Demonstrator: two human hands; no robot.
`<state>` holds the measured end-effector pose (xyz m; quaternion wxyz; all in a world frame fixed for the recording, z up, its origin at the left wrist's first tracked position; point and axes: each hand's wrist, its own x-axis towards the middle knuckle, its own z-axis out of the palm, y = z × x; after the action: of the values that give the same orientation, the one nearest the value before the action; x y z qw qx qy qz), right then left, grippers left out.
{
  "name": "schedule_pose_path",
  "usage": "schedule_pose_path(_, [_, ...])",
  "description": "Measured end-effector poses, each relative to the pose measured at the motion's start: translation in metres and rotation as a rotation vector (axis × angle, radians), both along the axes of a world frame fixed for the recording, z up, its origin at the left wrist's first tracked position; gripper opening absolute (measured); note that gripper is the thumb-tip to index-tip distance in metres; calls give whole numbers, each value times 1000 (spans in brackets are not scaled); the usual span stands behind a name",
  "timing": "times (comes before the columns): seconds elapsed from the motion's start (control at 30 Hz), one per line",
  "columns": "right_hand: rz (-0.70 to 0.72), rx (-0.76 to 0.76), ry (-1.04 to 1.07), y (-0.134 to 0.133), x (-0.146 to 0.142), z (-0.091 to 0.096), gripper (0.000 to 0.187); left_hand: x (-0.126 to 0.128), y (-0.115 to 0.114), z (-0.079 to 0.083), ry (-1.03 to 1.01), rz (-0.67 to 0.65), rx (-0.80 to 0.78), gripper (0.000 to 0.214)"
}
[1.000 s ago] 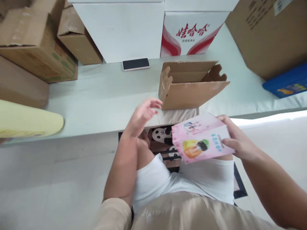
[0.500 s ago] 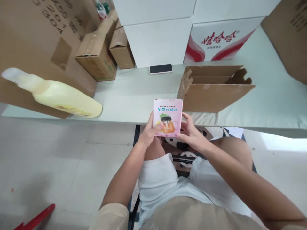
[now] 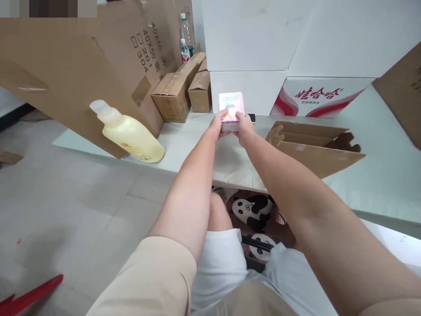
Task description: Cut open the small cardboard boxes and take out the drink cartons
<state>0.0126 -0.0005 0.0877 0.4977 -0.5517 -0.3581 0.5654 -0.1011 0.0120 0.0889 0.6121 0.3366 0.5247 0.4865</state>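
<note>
A small pink box (image 3: 232, 106) with a printed picture is held out over the white table (image 3: 190, 140), upright, between both hands. My left hand (image 3: 217, 125) grips its left side and my right hand (image 3: 244, 126) grips its right side, fingers closed on it. Just behind the box lies a dark phone (image 3: 251, 117), mostly hidden. An open brown cardboard box (image 3: 315, 149) sits on the table to the right of my hands.
A pale yellow bottle (image 3: 130, 134) lies on its side at the table's left. Large cardboard sheets (image 3: 66, 74), small brown cartons (image 3: 174, 94) and white boxes (image 3: 259, 39) line the back. A red-printed white carton (image 3: 315, 98) stands behind the open box. A red object (image 3: 29, 298) lies on the floor.
Both hands have carried the pink box from near my lap forward and up over the table, arms now stretched out. The view has tilted up and left.
</note>
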Motion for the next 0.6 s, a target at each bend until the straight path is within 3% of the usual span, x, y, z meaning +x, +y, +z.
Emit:
schedule_pose_path(0.2, [15, 23, 45, 0, 5, -6, 44, -5, 3, 0, 31, -73, 29, 44])
schedule_pose_path(0.37, [-12, 56, 80, -11, -3, 8, 43, -2, -4, 11, 71, -42, 43, 47])
schedule_pose_path(0.47, [-10, 225, 114, -48, 7, 19, 55, 4, -38, 18, -5, -30, 215, 49])
schedule_pose_path(0.53, [64, 379, 149, -91, 27, 19, 71, 3, -67, 15, -137, -70, 365, 55])
schedule_pose_path(0.6, [97, 463, 251, -146, 57, 9, 74, 1, -90, 5, -261, -102, 430, 58])
